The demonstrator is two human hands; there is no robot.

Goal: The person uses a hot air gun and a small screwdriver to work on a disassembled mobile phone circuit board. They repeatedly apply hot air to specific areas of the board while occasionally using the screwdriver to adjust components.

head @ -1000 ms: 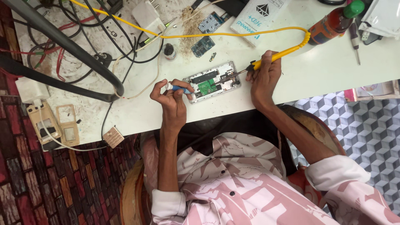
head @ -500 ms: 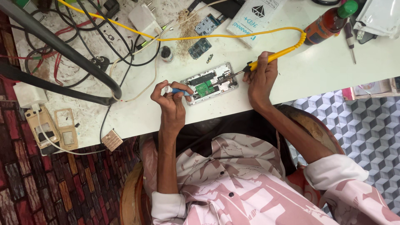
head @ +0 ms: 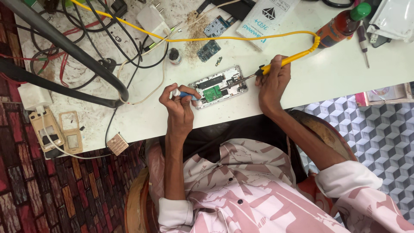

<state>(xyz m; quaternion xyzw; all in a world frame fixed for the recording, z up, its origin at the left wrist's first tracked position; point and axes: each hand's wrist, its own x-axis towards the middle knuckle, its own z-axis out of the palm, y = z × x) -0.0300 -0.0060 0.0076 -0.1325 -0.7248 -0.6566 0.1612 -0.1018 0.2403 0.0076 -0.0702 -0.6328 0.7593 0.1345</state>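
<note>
An opened phone with a silver frame and a small green board inside (head: 219, 86) lies flat on the white worktop (head: 345, 73), near the edge closest to the person. It sits between the two hands.

The left hand (head: 180, 105) is just beside the left end of the phone. Its fingers are closed around a small blue and white tool (head: 183, 93), and the tip of the tool points at the phone.

The right hand (head: 272, 82) is at the right end of the phone. Its fingers are wrapped tight around a soldering iron with a yellow handle (head: 282, 64). The thin metal tip reaches over the phone and seems to touch the inside. A long yellow cable (head: 207, 39) runs from the handle across the worktop to the top left corner.

Just above the phone lie two small blue circuit boards (head: 209, 50) and a little round tin (head: 174, 56). A white plug charger (head: 152, 19) and a heap of black wires (head: 125, 47) lie further left. A thick black hose (head: 69, 47) bends over that side of the worktop.

At the top right stands a brown bottle with a green cap (head: 340, 23), with a thin screwdriver (head: 363, 43) just beside it. A white flat box (head: 267, 17) lies near the top middle.

On the far left edge are two yellowish phone frames (head: 60, 136) and a small ribbed copper-coloured block (head: 117, 143).
</note>
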